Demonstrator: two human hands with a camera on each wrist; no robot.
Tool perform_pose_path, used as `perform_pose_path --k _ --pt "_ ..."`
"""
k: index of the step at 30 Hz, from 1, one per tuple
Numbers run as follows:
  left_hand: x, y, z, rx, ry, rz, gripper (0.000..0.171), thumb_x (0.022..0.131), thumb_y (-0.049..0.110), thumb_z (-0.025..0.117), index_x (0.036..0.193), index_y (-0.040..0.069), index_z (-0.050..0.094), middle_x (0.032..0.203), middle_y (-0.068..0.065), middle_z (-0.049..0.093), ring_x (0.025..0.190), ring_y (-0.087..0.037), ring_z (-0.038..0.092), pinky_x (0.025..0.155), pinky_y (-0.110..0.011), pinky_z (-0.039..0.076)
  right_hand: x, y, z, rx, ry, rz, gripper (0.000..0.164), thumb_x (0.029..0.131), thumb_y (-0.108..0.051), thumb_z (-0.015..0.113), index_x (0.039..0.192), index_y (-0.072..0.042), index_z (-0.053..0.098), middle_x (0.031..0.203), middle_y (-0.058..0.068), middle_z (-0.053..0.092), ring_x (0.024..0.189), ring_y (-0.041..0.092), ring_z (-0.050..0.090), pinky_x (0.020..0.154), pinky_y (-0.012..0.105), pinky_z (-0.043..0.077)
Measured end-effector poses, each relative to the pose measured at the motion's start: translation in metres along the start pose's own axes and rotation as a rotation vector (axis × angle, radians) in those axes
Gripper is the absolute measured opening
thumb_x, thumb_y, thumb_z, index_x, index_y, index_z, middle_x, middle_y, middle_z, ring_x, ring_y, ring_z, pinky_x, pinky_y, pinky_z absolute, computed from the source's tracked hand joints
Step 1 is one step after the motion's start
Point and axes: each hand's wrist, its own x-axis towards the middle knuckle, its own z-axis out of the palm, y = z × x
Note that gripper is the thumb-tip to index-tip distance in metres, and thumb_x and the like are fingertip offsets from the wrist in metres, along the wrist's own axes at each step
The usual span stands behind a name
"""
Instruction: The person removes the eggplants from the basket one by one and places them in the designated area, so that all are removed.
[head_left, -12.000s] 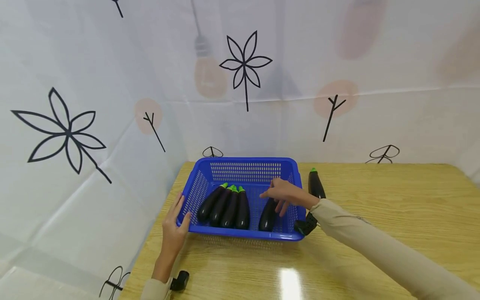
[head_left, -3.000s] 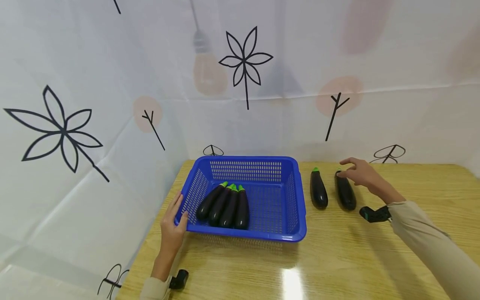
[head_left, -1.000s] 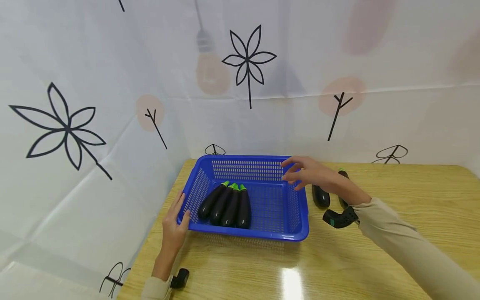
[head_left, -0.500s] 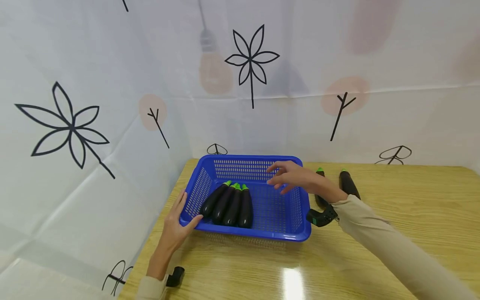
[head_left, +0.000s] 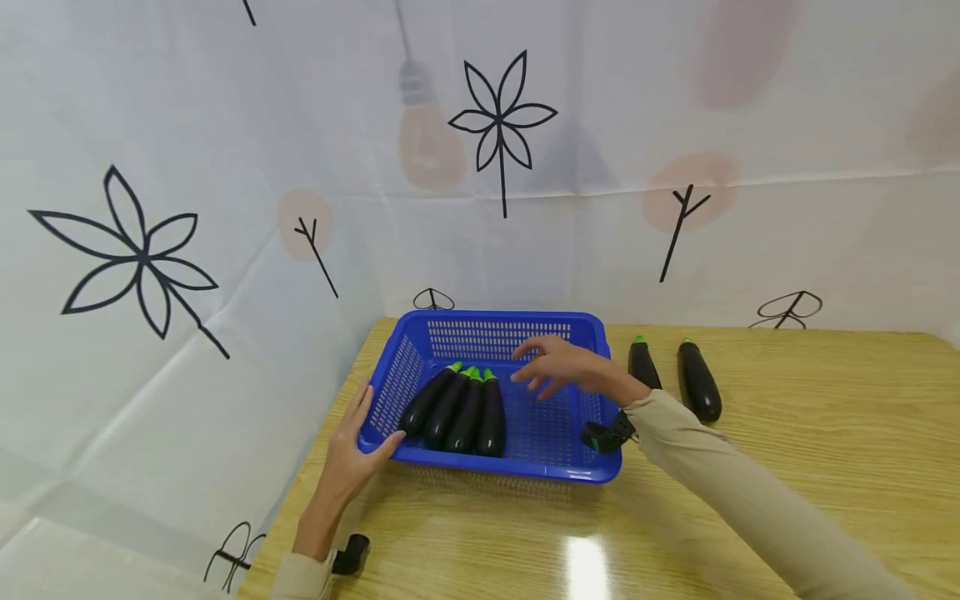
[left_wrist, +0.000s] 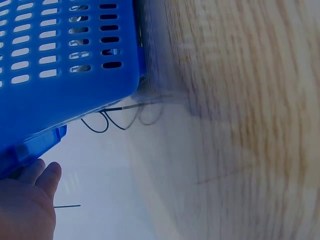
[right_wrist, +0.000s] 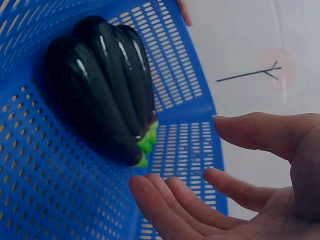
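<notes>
Several dark, shiny eggplants with green stem ends lie side by side in the left half of a blue plastic basket. My left hand holds the basket's front left corner, thumb over the rim and fingers along the outer side; in the left wrist view its fingers reach under the rim. My right hand hovers over the basket's right half with fingers spread and nothing in it. In the right wrist view, the eggplants' green ends are just beyond its fingertips.
On the wooden table, right of the basket, lie two more eggplants: a nearer one, partly hidden by the right forearm, and a farther one. A white patterned cloth hangs behind and to the left.
The eggplant earlier in the basket's right half is gone; a second eggplant lies on the table. My right hand left it and moved left over the basket. My left thumb shifted inward along the rim.
</notes>
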Motion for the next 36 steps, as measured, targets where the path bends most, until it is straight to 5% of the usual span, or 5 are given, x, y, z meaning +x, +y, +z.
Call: perform_pose_path --k 8,17,26,36 --pt "0.0 -0.002 0.003 -0.028 0.05 0.041 0.083 0.079 0.026 0.075 0.148 0.007 0.032 0.154 -0.003 0.027 0.137 -0.033 0.029 0.103 -0.058 0.029 0.016 0.006 0.012 0.07 -0.001 0.039 0.057 0.083 -0.011 0.068 0.132 0.005 0.044 0.111 0.021 0.056 0.102 0.045 0.056 0.076 0.046 0.054" --pt "0.0 -0.001 0.005 -0.039 0.062 0.054 0.083 0.079 0.025 0.075 0.147 0.005 0.033 0.153 -0.004 0.027 0.136 -0.033 0.03 0.102 -0.059 0.03 0.033 0.016 0.028 0.073 0.031 0.13 0.059 0.085 -0.009 0.066 0.132 0.01 0.038 0.11 0.03 0.055 0.096 0.042 0.06 0.072 0.045 0.055" --pt "-0.001 -0.002 0.004 -0.047 0.074 0.068 0.082 0.078 0.021 0.076 0.146 0.004 0.033 0.153 -0.006 0.029 0.135 -0.033 0.032 0.1 -0.057 0.032 0.049 0.02 0.043 0.049 0.032 0.219 0.023 0.081 -0.014 0.072 0.093 0.001 0.058 0.103 0.026 0.059 0.082 0.038 0.065 0.065 0.045 0.056" --pt "-0.001 -0.003 0.005 -0.047 0.083 0.062 0.081 0.079 0.021 0.075 0.147 0.004 0.033 0.153 -0.007 0.028 0.134 -0.034 0.033 0.099 -0.056 0.035 0.059 0.017 0.06 0.012 0.081 0.223 0.027 0.073 -0.005 0.076 0.068 -0.007 0.05 0.086 0.019 0.062 0.067 0.035 0.066 0.057 0.043 0.056"
